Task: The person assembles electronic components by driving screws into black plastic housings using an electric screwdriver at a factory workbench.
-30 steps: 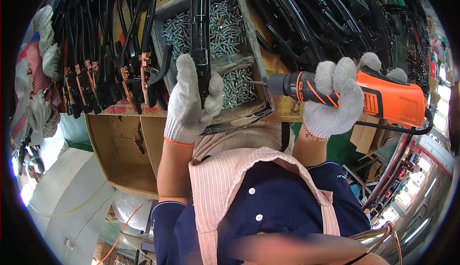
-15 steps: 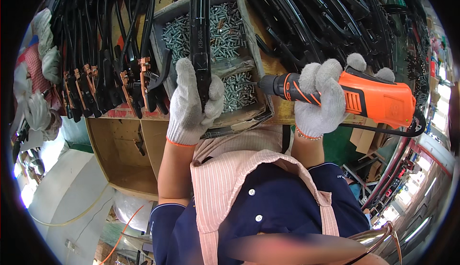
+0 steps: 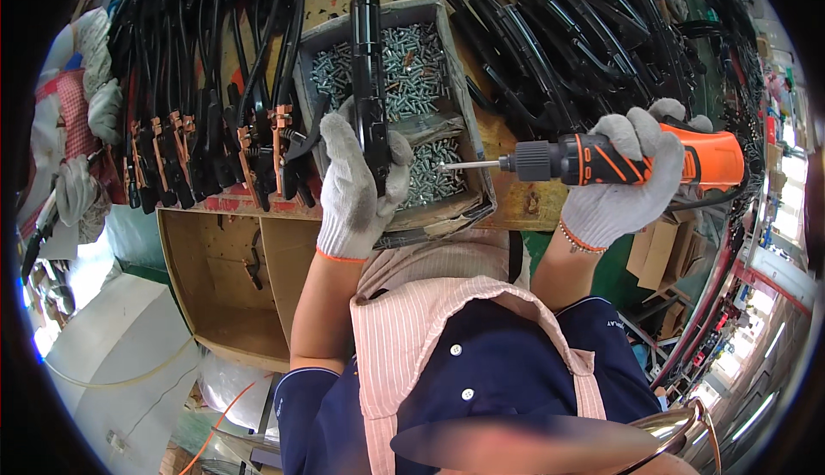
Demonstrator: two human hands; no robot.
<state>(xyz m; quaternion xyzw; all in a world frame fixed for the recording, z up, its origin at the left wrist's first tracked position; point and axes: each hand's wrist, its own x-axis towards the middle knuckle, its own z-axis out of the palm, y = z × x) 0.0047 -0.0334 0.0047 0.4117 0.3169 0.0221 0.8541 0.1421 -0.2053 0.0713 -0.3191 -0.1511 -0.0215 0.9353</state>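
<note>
My left hand (image 3: 354,187) grips the black handle (image 3: 368,71), upper centre of the frame. My right hand (image 3: 626,185) is closed around the orange power screwdriver (image 3: 718,157), right of centre; its bit (image 3: 473,165) points left, above screws (image 3: 431,176) in the box (image 3: 471,123).

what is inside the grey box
Silvery screws lie in both compartments of the grey box. The black handle and left hand hide part; what lies under the top screws cannot be seen.
</note>
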